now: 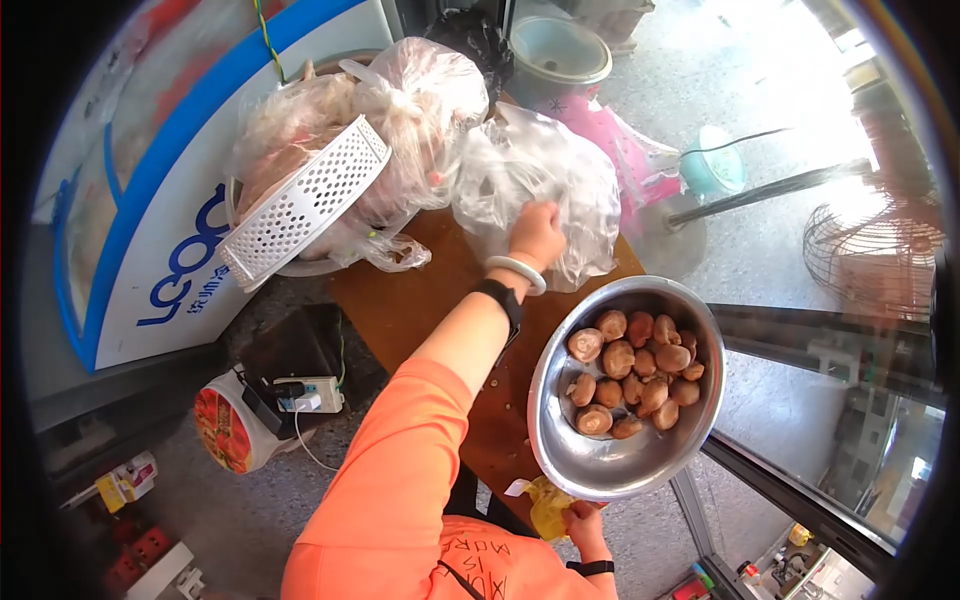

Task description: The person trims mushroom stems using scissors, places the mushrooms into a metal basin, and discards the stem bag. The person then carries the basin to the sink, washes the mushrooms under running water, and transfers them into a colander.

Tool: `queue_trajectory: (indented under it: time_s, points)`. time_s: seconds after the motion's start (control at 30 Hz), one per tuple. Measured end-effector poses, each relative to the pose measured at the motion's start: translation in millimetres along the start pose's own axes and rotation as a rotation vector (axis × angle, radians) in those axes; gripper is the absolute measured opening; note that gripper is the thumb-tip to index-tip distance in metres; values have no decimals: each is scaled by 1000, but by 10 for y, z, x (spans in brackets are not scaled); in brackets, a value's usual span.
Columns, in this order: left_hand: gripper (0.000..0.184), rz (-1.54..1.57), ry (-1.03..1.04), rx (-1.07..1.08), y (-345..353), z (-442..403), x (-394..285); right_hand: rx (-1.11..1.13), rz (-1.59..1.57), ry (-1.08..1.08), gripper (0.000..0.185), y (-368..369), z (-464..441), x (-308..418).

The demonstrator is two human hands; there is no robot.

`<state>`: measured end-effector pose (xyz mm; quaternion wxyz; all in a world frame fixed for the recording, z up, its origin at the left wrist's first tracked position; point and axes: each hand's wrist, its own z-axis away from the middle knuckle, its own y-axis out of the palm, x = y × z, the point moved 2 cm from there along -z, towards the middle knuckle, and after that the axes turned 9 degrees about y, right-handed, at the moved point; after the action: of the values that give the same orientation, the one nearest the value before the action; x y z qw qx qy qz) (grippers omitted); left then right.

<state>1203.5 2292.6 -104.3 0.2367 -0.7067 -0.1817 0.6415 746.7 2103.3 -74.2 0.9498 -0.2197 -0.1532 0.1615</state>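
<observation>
**Plastic gripped at both hands, mushrooms heaped in the bowl**

The fingers of the left hand [537, 238] are curled on the clear bag [585, 190], and its crumpled plastic appears to be grasped. By the fingers of the right hand [583, 523], the yellow bag [548, 508] is pinched just beside the bowl [630, 472]; part of this grip is hidden by the rim. What is held in the yellow bag cannot be told.

The mushrooms [618, 360] are gathered in the bowl, which is set at the right side of the surface [385, 325] and seems to overhang its edge. The clear bag is lodged at the far end, between the bulky bags [425, 90] and the pink bag [635, 190]. Against the bulky bags, the strainer [305, 205] is leaned at a tilt.

The bowl could be tipped and the mushrooms spilled if the rim were knocked by the right hand or caught by the yellow bag. The thin clear bag could be torn by a hard pull, and the strainer could be dislodged if the bulky bags beneath were shifted.

One bowl, one strainer, one clear bag, one yellow bag and one pink bag are counted. About twenty mushrooms are seen; an exact count is prevented by overlap. The bulky bags cannot be separated surely enough to be numbered.
</observation>
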Motion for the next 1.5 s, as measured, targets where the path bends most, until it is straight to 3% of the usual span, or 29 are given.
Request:
queue_trajectory:
  time_s: [0.03,0.07,0.13,0.17,0.23,0.27,0.33,0.47,0.53,0.63,0.73,0.8,0.87,0.93,0.97,1.0,1.07,1.13,1.23,1.33,1.4,1.5]
  points:
    - [10,281,-74,-11,-158,21,-49,4,-32,10,16,-3,-3,11]
    - [10,278,-73,-14,-366,74,-113,6,-32,6,16,4,-48,-37]
    - [13,1365,-180,31,-640,218,-143,-20,39,-145,13,27,-159,-133]
    - [13,1365,-178,35,-747,304,-95,-22,36,-145,13,17,-201,-154]
    - [12,1796,-211,33,-903,466,-24,19,79,-202,13,13,-240,-145]
    - [12,1800,-211,27,-883,509,32,18,86,-202,13,-1,-231,-116]
    - [14,1836,-472,-117,-795,590,221,49,76,-93,19,-11,-234,-70]
    - [18,1813,-521,-173,-631,608,55,52,38,-136,24,25,-330,-132]
    - [19,1612,-322,-36,-612,588,-131,48,109,-213,20,34,-379,-213]
    - [20,1663,-315,16,-657,574,-295,34,70,-264,17,87,-467,-347]
    - [19,1785,-373,-81,-603,566,-142,28,10,-277,15,57,-378,-146]
    - [16,1731,-447,-381,-726,715,45,40,99,-227,18,50,-354,-196]
    - [16,1640,-412,-479,-843,912,323,67,141,-151,24,42,-325,-204]
    - [16,1211,-365,-540,-952,1087,505,87,93,-75,28,45,-302,-199]
    - [20,674,-271,-412,-904,1146,726,87,49,-56,27,55,-298,-203]
    - [28,207,-133,-251,-900,1198,752,91,49,-55,27,60,-274,-186]
    - [44,-312,342,-199,-665,1184,657,98,-131,-71,26,76,-229,-115]
    - [64,-388,293,58,-544,1178,488,124,-187,-21,27,62,-132,11]
    - [64,-401,307,92,-467,1286,416,161,-207,50,28,42,-139,29]
    - [62,-173,622,439,-289,1671,369,161,-130,17,28,54,-212,-49]
    - [59,-189,644,433,-429,1682,288,143,-93,-34,27,49,-191,18]
    - [53,-489,368,48,-788,1194,435,175,-258,-1,30,67,-154,65]
